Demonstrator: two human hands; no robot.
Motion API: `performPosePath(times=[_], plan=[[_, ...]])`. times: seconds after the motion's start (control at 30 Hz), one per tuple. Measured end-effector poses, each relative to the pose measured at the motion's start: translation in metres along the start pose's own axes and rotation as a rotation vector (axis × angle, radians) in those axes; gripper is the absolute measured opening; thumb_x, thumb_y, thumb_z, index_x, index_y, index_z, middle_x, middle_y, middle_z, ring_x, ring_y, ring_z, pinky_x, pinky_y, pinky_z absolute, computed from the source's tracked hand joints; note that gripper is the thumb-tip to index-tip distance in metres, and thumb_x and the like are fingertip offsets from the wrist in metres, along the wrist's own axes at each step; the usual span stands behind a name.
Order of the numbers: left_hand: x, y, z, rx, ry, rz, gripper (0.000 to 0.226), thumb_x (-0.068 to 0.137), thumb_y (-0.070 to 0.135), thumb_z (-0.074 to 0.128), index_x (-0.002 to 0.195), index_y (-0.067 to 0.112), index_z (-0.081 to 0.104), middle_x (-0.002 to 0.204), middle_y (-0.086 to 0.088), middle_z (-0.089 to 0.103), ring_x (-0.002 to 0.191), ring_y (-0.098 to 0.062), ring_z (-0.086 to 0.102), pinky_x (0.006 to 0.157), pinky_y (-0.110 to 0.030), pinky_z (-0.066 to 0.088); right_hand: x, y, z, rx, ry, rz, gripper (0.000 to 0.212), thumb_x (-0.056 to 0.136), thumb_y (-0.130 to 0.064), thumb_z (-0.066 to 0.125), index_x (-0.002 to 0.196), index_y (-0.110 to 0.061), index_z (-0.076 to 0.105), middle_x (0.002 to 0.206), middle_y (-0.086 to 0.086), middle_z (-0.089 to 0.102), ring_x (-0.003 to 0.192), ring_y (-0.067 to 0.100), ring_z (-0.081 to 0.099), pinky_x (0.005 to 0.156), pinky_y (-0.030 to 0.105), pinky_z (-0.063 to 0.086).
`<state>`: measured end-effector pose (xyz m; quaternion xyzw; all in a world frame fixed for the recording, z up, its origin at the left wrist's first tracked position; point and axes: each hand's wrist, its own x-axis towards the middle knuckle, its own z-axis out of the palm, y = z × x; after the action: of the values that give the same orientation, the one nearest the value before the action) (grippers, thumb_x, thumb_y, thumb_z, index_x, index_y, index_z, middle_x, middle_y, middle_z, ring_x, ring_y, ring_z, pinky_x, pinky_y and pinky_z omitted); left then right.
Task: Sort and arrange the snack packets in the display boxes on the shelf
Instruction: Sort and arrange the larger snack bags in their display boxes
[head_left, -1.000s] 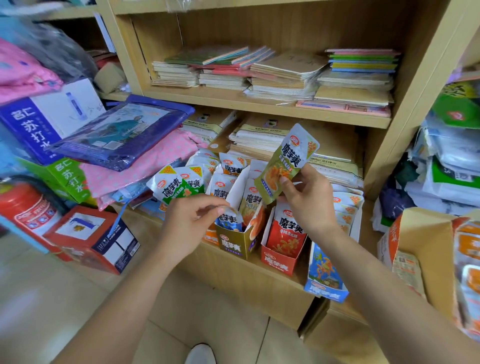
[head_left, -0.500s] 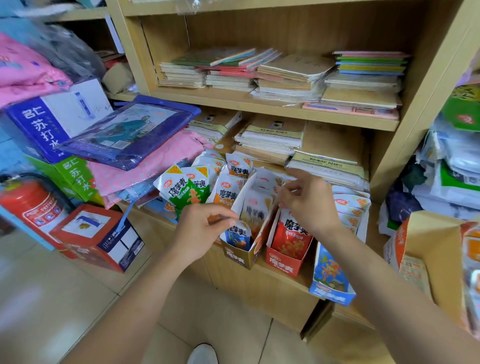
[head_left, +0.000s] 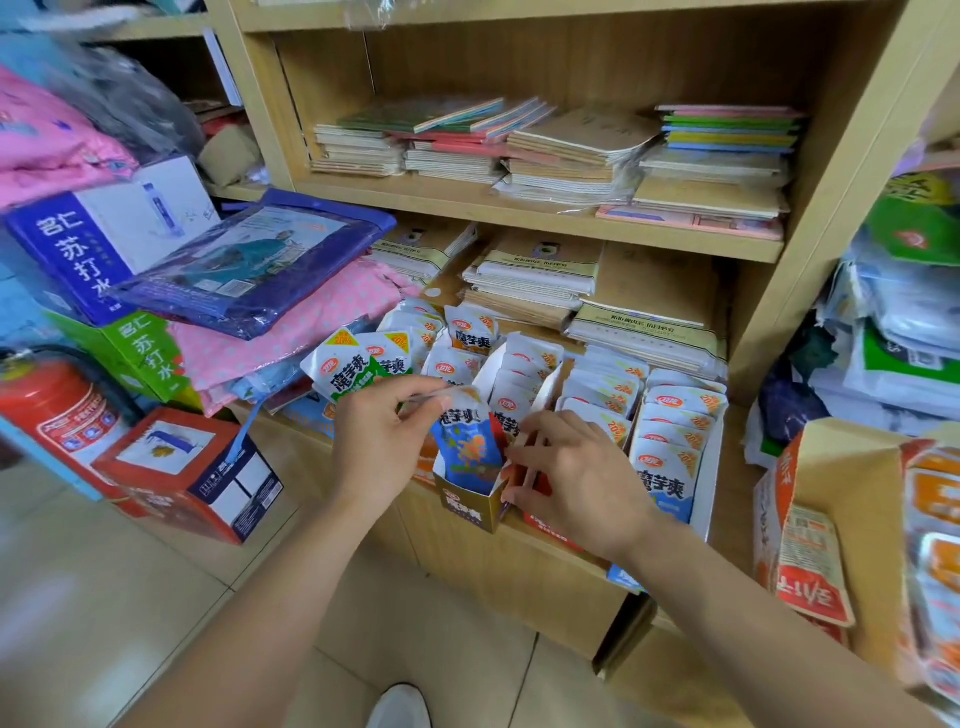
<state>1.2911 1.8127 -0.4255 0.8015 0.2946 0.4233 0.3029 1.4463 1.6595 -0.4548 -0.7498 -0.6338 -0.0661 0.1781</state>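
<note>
Head view only. Pinching the top edge of a blue-and-white foil snack packet (head_left: 467, 441) with left grip (head_left: 384, 447), thumb against forefinger, other fingers curled. Held upright, lower half inside a narrow gold cardboard display box (head_left: 464, 512) directly below that grip, at the front edge of the wooden shelf (head_left: 519, 571).

Right grip (head_left: 571, 473) just right of the packet, fingers curled down over the gold box's right wall and the front of a red cardboard display box (head_left: 548, 527). Cannot tell whether anything pinched there.

Right of right grip: white-and-blue cardboard display box (head_left: 710, 467), packed with a row of white-and-blue foil packets (head_left: 667, 478).

Behind both grips: more rows of white-topped packets (head_left: 524, 374).

Just behind and left of left grip: green-and-white foil packets (head_left: 353, 382).

Far left of left grip, on the floor: red fire extinguisher (head_left: 52, 410), red-and-navy carton (head_left: 197, 467).

Well behind, one shelf up: stacked paper notebooks (head_left: 571, 150).
</note>
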Motion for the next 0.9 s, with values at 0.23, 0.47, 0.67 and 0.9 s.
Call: performPosePath(times=[0.23, 0.47, 0.67, 0.9], plan=[[0.009, 0.007, -0.022, -0.099, 0.215, -0.071, 0.020, 0.091, 0.016, 0.074, 0.086, 0.034, 0.067, 0.081, 0.023, 0.071, 0.078, 0.006, 0.066, 0.070, -0.013, 0.050, 0.004, 0.011, 0.009, -0.247, -0.017, 0.103, 0.056, 0.077, -0.062, 0.067, 0.122, -0.028, 0.068, 0.137, -0.001, 0.061, 0.135, 0.030, 0.048, 0.107, 0.055, 0.027], [0.009, 0.011, -0.019, -0.345, 0.126, -0.206, 0.014, 0.093, 0.014, 0.071, 0.088, 0.027, 0.069, 0.084, 0.003, 0.075, 0.075, -0.011, 0.068, 0.068, -0.028, 0.054, 0.005, 0.003, -0.024, 0.560, 0.184, 0.305, 0.039, 0.085, -0.029, 0.071, 0.123, -0.022, 0.068, 0.118, -0.014, 0.066, 0.113, 0.005, 0.057, 0.103, 0.029, 0.042], [0.001, 0.032, -0.001, -0.436, 0.040, -0.237, 0.012, 0.092, 0.014, 0.072, 0.085, 0.023, 0.069, 0.076, 0.001, 0.072, 0.066, -0.012, 0.061, 0.055, -0.028, 0.048, -0.009, 0.002, -0.054, 1.143, 0.109, 0.349, 0.043, 0.073, -0.007, 0.051, 0.108, -0.017, 0.074, 0.107, 0.000, 0.074, 0.102, 0.014, 0.066, 0.084, 0.028, 0.054], [-0.012, 0.062, 0.029, -0.494, -0.103, -0.198, 0.006, 0.086, 0.005, 0.076, 0.089, 0.004, 0.070, 0.081, -0.003, 0.077, 0.070, -0.009, 0.069, 0.060, -0.023, 0.053, -0.025, 0.017, -0.063, 0.954, 0.178, 0.291, 0.017, 0.077, -0.017, 0.085, 0.090, -0.014, 0.073, 0.084, 0.002, 0.071, 0.074, 0.012, 0.062, 0.065, 0.023, 0.049]])
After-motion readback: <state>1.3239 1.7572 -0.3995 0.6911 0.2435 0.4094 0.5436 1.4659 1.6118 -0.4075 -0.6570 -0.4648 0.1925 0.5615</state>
